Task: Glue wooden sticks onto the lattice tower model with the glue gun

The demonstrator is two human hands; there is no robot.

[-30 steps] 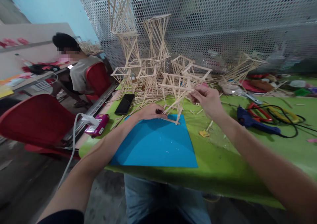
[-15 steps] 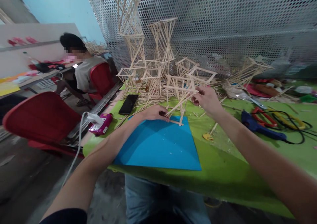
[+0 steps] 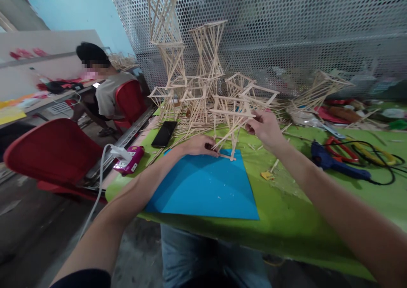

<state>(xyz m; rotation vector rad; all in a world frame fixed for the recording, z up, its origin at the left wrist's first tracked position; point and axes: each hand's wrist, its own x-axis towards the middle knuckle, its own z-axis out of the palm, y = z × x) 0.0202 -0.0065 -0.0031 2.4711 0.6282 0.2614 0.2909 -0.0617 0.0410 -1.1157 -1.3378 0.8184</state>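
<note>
A small lattice frame of thin wooden sticks (image 3: 234, 131) stands at the far edge of a blue sheet (image 3: 206, 186). Low on its left, my left hand (image 3: 201, 145) is closed around the base sticks, with its fingertips partly hidden. My right hand (image 3: 263, 125) pinches the upper right corner of the same frame, thumb and fingers together. Behind it, more stick frames crowd the table, among them a tall stacked tower (image 3: 173, 46) and a twisted tower (image 3: 210, 46). Loose sticks (image 3: 190, 129) lie heaped around their bases.
A black phone (image 3: 164, 134) and a purple power strip (image 3: 129, 160) lie to the left. At right, a blue glue gun (image 3: 338, 165) with a black cord rests on the green table (image 3: 286, 233). Red chairs (image 3: 54, 152) and a seated person (image 3: 108, 88) are at left. Perforated metal (image 3: 286, 25) backs the table.
Both hands keep their grip on the stick frame, with hardly any movement. The view has shifted very slightly.
</note>
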